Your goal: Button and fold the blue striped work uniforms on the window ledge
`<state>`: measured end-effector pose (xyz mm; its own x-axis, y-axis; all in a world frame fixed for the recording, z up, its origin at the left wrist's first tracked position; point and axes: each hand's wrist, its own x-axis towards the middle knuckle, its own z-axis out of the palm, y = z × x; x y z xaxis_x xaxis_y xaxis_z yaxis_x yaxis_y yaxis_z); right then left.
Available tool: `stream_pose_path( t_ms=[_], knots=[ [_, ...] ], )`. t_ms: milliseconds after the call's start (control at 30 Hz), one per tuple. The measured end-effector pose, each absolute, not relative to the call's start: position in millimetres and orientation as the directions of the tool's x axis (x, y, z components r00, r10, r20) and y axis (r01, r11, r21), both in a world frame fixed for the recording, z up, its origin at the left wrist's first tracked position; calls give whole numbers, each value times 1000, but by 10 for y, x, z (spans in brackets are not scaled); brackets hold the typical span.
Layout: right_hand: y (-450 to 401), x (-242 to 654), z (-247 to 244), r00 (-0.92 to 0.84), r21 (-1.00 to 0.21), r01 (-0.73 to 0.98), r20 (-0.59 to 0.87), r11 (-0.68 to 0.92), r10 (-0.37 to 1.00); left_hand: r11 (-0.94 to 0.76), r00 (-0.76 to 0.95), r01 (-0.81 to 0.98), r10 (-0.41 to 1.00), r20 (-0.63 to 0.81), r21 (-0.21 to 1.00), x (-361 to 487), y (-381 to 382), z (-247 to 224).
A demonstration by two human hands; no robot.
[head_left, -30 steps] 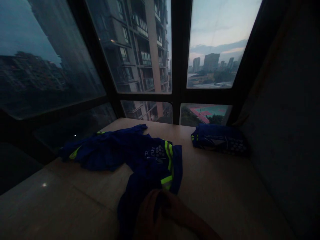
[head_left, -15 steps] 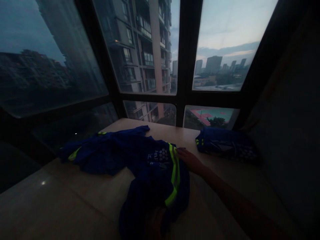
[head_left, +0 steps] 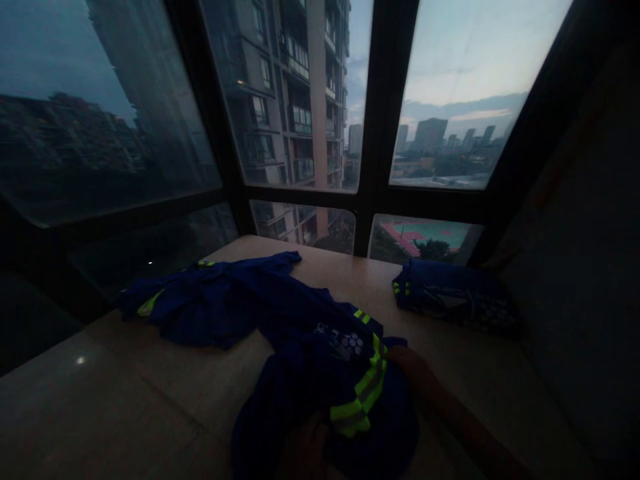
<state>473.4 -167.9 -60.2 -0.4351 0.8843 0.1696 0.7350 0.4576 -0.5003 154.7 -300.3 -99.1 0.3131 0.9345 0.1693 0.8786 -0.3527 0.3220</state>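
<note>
A dark blue work jacket (head_left: 295, 313) with yellow-green reflective bands and a pale printed logo lies crumpled across the ledge, its far part spread to the left. My right hand (head_left: 409, 367) is closed on the jacket's right edge beside the reflective band, where the cloth is bunched. Low in the view, my left hand (head_left: 309, 443) touches the near part of the jacket, among dark folds. Too little light falls there to make out how its fingers lie.
A second blue garment (head_left: 455, 293), folded into a bundle with white print, lies at the right by the dark wall. The pale stone ledge (head_left: 150, 400) runs up to dark window frames (head_left: 300, 195). Buildings show outside.
My right hand has moved nearer and slightly right, drawing the jacket's edge with it. The reflective band now bends and bunches, and another short striped piece shows. The folded bundle stays put.
</note>
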Motion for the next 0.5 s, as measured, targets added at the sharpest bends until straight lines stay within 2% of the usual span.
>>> stream_pose_path(
  t_ms=[100, 167, 233, 300, 367, 500],
  knots=[
    [-2074, 5022, -583, -306, -454, 835, 84, 310, 948, -264, 268, 933, 963, 17, 244, 1611, -2982, -825],
    [-2291, 5166, -505, -212, -412, 886, 52, 215, 976, -211, 221, 937, 975, -4, 278, 1682, -3000, -656],
    [-2473, 5262, -333, -130, -398, 906, 55, 141, 990, -204, 204, 907, 978, 38, 370, 1747, -3030, -470],
    [-2619, 5320, -53, -109, -447, 885, 77, 132, 991, -216, 198, 853, 976, 87, 475, 1779, -3045, -286],
    [-2710, 5369, 314, -161, -546, 818, 83, 180, 983, -210, 173, 790, 978, 119, 576, 1758, -3017, -89],
    [-2681, 5555, 1130, -259, -708, 671, 55, 220, 964, -142, 32, 618, 987, 156, 773, 1549, -2819, 450]
  ],
)
